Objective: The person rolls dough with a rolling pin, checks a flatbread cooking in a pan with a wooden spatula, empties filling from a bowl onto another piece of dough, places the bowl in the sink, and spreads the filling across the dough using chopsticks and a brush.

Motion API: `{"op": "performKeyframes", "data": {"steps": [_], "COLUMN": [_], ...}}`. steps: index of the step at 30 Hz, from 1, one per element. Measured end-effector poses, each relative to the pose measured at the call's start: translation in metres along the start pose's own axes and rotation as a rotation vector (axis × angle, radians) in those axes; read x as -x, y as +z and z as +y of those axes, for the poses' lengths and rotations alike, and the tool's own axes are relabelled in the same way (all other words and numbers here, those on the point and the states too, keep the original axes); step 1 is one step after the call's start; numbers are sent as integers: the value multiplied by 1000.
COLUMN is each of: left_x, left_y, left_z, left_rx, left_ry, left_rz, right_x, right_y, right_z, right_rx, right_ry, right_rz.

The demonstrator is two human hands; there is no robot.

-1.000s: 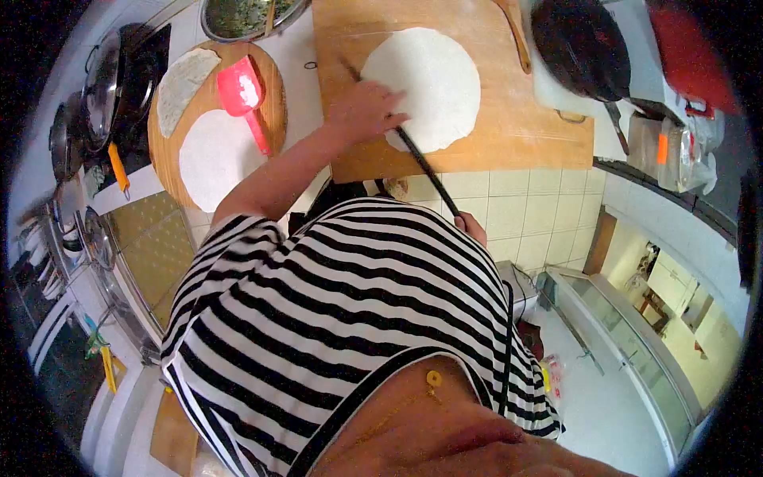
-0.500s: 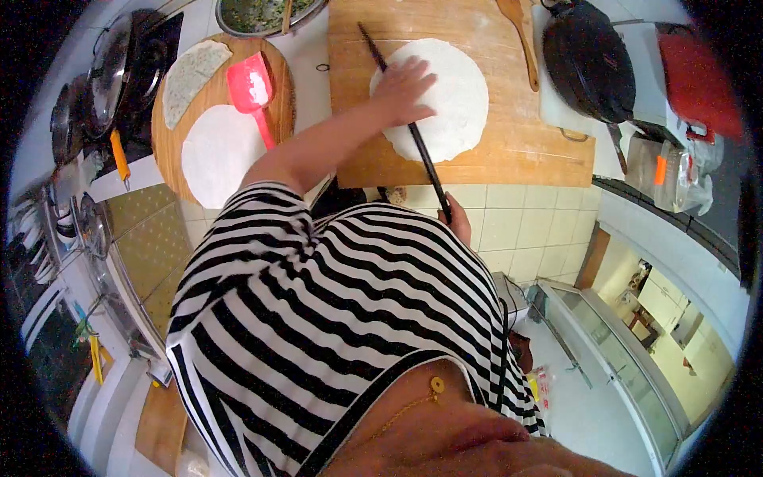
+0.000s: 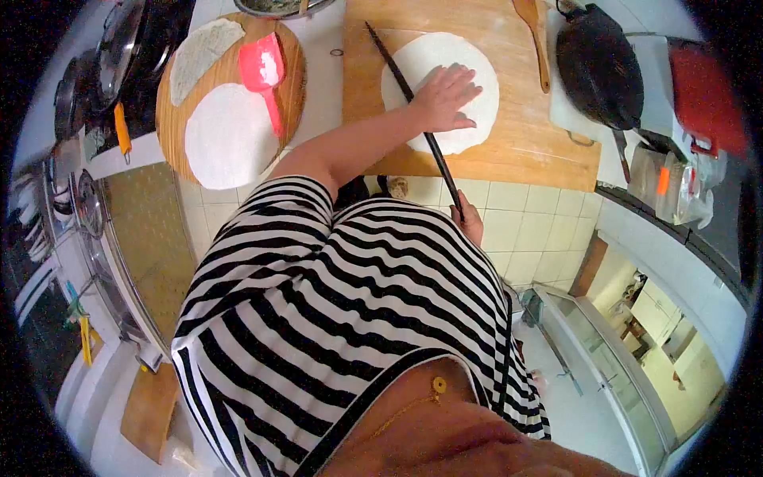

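My left hand lies flat, palm down with fingers stretched out, on a thin round sheet of dough. Its wrist crosses over a long dark rolling pin, which slants over the left part of the sheet. Near my body, my right hand is closed around the near end of that pin. Under the dough is a wooden board. To the left, a round wooden board carries another dough sheet, a folded half-moon of filled dough and a red scoop with white flour.
A wooden spatula lies at the board's right edge. Farther right are a dark pan and a red object. A bowl shows at the top edge. Pans and lids stand at far left.
My left hand has slid to the right across the pin, so the fingers reach farther over the dough. My right hand keeps its hold. The whole view has shifted slightly.
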State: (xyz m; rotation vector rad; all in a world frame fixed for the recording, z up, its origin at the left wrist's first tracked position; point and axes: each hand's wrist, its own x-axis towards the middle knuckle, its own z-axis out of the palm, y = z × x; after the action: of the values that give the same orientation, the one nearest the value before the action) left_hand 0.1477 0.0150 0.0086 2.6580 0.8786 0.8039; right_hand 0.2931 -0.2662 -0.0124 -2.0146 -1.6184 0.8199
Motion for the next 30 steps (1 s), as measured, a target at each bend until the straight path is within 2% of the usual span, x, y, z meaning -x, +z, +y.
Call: {"op": "performKeyframes", "data": {"steps": [1,4,8,11,13,14,16,17,19,21,23,26,29,30], "left_x": [8,43,95,102,109,111,92,83,62,47,46,52,52,57], "left_y": [-1,-9,-28,-48,-48,-53,-87,-92,-93,-86,-73,-50,-49,-44], "left_z": [-1,-12,-10,-13,-39,-48,-55,-57,-56,-49,-51,-64,-63,-64], "left_rx": [-3,-16,-118,-183,-158,-155,-25,-27,-56,-47,-38,-83,-12,21], "left_ry": [-10,-216,-206,-187,-244,-245,-827,-827,-1046,-1033,-1022,-905,-955,-963], "left_rz": [1,-229,-242,-186,225,225,-193,-192,-364,-348,-339,-313,-421,-245], "right_x": [1,3,2,4,11,15,16,14,1,-19,-38,-52,-50,-47], "right_y": [0,7,-2,-12,-8,-10,-15,-18,-19,-6,3,11,6,-3], "right_z": [2,0,-26,-28,-11,-3,-1,-6,-18,-16,-20,-19,-22,-30], "right_rx": [-27,-48,-59,-52,-123,-121,-263,-264,-363,-376,-400,-416,-387,-395], "right_ry": [5,-50,-14,4,7,8,206,203,228,176,292,329,240,226], "right_rz": [-19,-14,-52,-67,28,27,-35,-35,-37,-19,-84,-96,-24,-36]}}
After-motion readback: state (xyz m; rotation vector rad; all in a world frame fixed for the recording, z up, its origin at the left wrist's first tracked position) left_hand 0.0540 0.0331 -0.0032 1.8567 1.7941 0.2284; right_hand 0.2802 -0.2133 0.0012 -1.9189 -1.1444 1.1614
